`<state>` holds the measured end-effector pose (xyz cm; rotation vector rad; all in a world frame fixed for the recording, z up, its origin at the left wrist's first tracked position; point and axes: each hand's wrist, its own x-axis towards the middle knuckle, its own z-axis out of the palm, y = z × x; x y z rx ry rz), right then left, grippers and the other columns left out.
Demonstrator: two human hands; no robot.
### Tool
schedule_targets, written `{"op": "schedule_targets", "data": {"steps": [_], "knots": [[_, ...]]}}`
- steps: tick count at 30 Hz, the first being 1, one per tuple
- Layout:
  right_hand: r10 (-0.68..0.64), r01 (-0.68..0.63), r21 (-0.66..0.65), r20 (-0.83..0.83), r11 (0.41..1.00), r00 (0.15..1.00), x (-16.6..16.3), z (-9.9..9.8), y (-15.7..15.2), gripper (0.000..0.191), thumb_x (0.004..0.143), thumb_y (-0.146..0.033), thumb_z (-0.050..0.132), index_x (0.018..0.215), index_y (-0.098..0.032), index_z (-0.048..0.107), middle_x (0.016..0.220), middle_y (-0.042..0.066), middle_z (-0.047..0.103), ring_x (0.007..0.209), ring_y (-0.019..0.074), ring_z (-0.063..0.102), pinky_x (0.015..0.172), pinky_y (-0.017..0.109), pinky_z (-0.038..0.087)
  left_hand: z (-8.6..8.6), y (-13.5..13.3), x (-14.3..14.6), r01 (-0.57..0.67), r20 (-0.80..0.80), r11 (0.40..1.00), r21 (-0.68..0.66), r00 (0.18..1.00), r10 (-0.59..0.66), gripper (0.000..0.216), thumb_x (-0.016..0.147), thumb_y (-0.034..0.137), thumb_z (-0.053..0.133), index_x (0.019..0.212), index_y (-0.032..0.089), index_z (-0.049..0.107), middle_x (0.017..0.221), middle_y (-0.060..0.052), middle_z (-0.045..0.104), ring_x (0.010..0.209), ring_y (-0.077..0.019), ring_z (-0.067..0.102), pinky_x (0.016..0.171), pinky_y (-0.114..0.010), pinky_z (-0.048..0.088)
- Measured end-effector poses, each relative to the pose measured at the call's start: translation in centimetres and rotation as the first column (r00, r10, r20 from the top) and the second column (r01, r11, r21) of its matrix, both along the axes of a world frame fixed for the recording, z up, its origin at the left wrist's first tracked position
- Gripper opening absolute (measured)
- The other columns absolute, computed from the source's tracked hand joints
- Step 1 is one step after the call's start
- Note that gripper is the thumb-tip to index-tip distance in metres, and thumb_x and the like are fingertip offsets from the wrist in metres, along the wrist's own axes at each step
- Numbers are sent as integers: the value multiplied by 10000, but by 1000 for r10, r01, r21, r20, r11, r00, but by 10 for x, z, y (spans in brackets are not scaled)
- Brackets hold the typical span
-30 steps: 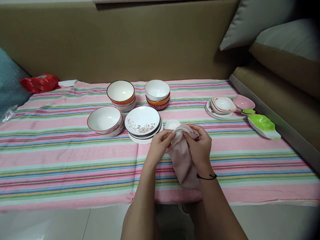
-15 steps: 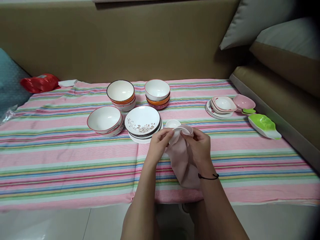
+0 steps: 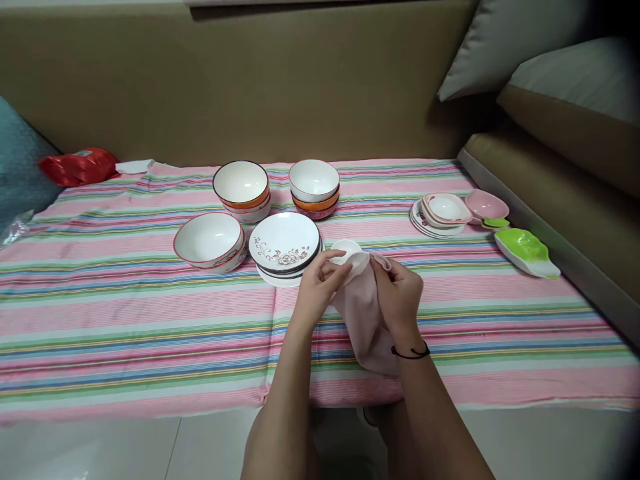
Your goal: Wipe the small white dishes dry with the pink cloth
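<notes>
My left hand (image 3: pixel 320 283) pinches a small white dish (image 3: pixel 356 265) between thumb and fingers, tilted above the striped cloth. My right hand (image 3: pixel 400 293) grips a pale pink cloth (image 3: pixel 367 327), bunched against the dish's right side and hanging down in folds. Part of the dish is hidden by the cloth and fingers. Just behind my hands a small white bowl (image 3: pixel 346 247) rests on the striped cloth. Left of it, close to my left hand, is a stack of white plates (image 3: pixel 284 240), the top one with a brown flower pattern.
Stacked bowls stand at the left (image 3: pixel 210 240), back left (image 3: pixel 241 183) and back middle (image 3: pixel 314 180). At the right are small plates with square bowls (image 3: pixel 447 210), pink dishes (image 3: pixel 487 205) and a green leaf-shaped dish (image 3: pixel 525 250). A red bundle (image 3: pixel 80 167) lies far left.
My left fingers have loosened and spread a little on the white dish, which now shows more. My right hand has shifted its hold on the pink cloth along the dish's edge.
</notes>
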<state>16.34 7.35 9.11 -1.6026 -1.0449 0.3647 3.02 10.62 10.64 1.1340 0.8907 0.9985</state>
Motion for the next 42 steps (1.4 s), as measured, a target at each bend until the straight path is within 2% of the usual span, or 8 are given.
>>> {"op": "schedule_targets", "data": {"steps": [6, 13, 17, 21, 25, 31, 35, 42], "knots": [[134, -134, 3, -16, 991, 991, 1, -4, 0, 274, 775, -373, 594, 900, -161, 715, 717, 11, 645, 649, 148, 535, 605, 255, 421, -2, 3, -4, -77, -60, 996, 34, 995, 79, 311, 738, 421, 644, 893, 154, 677, 774, -30, 619, 699, -126, 530, 575, -216, 427], [46, -46, -4, 109, 999, 993, -2, -1, -1, 399, 741, -450, 632, 504, -144, 535, 482, -50, 310, 496, 74, 291, 461, 217, 260, -6, 5, -6, -23, -151, 994, 111, 988, 40, 314, 774, 443, 592, 756, 146, 689, 708, -16, 592, 662, -123, 491, 573, -224, 383], [22, -25, 12, 171, 1000, 985, -4, 1, -1, 439, 811, -423, 557, 474, -148, 494, 462, -50, 266, 484, 75, 261, 465, 227, 248, -3, 5, -5, -21, -129, 997, 78, 991, 31, 289, 786, 430, 586, 860, 160, 658, 680, 3, 556, 596, -95, 451, 524, -204, 334], [21, -20, -5, 179, 1000, 984, -2, -2, 0, 324, 842, -355, 495, 649, -150, 657, 484, -28, 446, 493, 103, 381, 503, 236, 312, -3, 3, -3, 5, -75, 1000, 2, 997, -5, 297, 762, 429, 621, 906, 171, 589, 550, 56, 433, 492, -64, 354, 466, -185, 258], [117, -119, 2, 128, 993, 985, -1, -3, 1, 251, 802, -308, 539, 949, -182, 699, 740, 17, 660, 646, 149, 547, 626, 258, 411, -5, 3, -5, -15, -38, 999, 32, 999, 17, 255, 776, 416, 607, 822, 167, 577, 633, 27, 512, 568, -82, 438, 520, -194, 326], [60, -59, -10, 157, 998, 986, -4, -1, -1, 366, 731, -444, 649, 530, -160, 533, 486, -51, 396, 500, 80, 335, 484, 220, 282, -4, 6, -8, -13, -149, 991, 135, 988, 34, 291, 791, 426, 576, 730, 149, 640, 669, 1, 550, 623, -110, 463, 549, -222, 346], [0, -10, 43, 220, 999, 976, -6, 2, -2, 432, 788, -432, 589, 481, -154, 462, 477, -54, 306, 495, 71, 267, 476, 224, 251, -3, 5, -5, -23, -145, 996, 91, 989, 36, 304, 790, 442, 575, 827, 151, 656, 721, -12, 579, 618, -106, 468, 529, -211, 335], [-2, -5, 62, 116, 998, 993, 0, -2, 0, 243, 813, -331, 548, 860, -159, 713, 707, 22, 668, 605, 144, 550, 589, 253, 420, -4, 4, -5, 45, -69, 999, 0, 997, -45, 360, 747, 431, 638, 999, 174, 628, 617, 25, 517, 545, -81, 427, 499, -190, 326]]}}
